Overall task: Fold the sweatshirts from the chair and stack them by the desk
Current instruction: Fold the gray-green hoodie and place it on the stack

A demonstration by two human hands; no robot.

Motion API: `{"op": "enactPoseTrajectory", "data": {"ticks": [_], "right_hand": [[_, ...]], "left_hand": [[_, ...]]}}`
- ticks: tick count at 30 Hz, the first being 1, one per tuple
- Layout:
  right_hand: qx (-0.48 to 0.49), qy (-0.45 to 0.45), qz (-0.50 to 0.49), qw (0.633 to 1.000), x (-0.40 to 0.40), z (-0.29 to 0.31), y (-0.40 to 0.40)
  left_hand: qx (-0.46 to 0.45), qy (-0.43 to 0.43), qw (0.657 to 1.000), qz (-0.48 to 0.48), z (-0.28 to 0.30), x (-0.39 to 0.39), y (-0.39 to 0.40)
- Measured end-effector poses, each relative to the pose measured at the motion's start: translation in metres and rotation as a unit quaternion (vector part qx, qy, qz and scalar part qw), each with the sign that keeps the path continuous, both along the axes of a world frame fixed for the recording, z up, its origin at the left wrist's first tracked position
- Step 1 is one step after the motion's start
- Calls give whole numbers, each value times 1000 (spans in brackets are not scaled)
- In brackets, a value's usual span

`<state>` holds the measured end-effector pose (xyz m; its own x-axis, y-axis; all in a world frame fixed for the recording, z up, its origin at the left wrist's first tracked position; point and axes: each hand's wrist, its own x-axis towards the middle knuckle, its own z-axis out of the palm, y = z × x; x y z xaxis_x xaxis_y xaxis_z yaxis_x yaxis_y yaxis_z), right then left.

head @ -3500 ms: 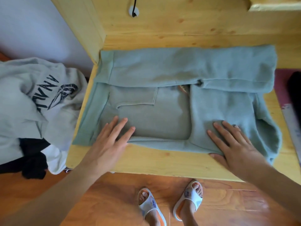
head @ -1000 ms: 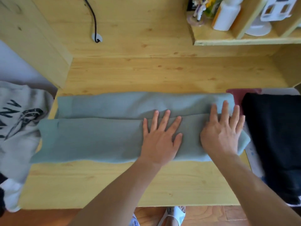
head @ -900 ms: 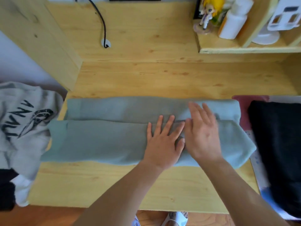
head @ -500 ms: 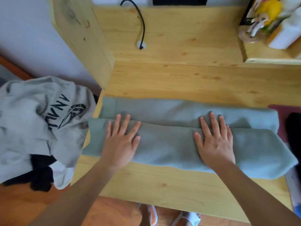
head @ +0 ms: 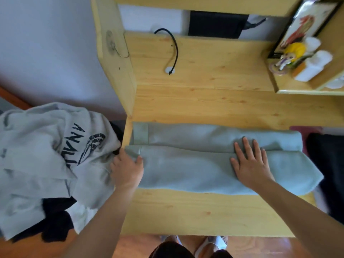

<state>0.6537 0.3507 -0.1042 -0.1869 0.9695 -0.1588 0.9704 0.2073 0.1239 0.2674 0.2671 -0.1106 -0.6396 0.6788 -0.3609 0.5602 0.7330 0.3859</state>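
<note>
Meanwhile left hand [head: 127, 169] pinches the green sweatshirt [head: 195, 164] by its end while right hand [head: 250, 167] presses it flat-fingered.

At the back of the wooden desk [head: 214, 101] we saw a black cable [head: 174, 49] curving down into a white grommet [head: 169, 70]. Behind it, above the desk's back edge, sat a black box [head: 216, 25]. On the shelf [head: 305, 90] at the desk's back right corner stood a yellow-haired figurine [head: 290, 54], two white bottles [head: 314, 66] just beside it, and a framed picture [head: 307, 23] leaning behind them.
</note>
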Motion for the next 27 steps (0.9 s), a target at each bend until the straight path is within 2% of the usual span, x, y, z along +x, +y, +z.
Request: {"op": "enactPoseTrajectory", "data": {"ticks": [5,8,13,17,20,27], "right_hand": [[4,35,-6,999,0,-1,1],[3,38,-6,999,1,-1,-1],[-24,46,-18,998,-3,3,-2],[-26,37,20,999,-30,14,-16],[-43,32,65,996,-63,9,-35],[-61,34,48,996,-100,-6,-47]], "left_hand": [[-29,-46,998,36,10,-4,5],[-28,-135,986,97,7,-3,17],[11,-255,957,136,30,-15,13],[79,-283,947,131,70,-40,-18],[81,-292,940,157,80,-75,-48],[99,-289,936,176,96,-82,-62]]}}
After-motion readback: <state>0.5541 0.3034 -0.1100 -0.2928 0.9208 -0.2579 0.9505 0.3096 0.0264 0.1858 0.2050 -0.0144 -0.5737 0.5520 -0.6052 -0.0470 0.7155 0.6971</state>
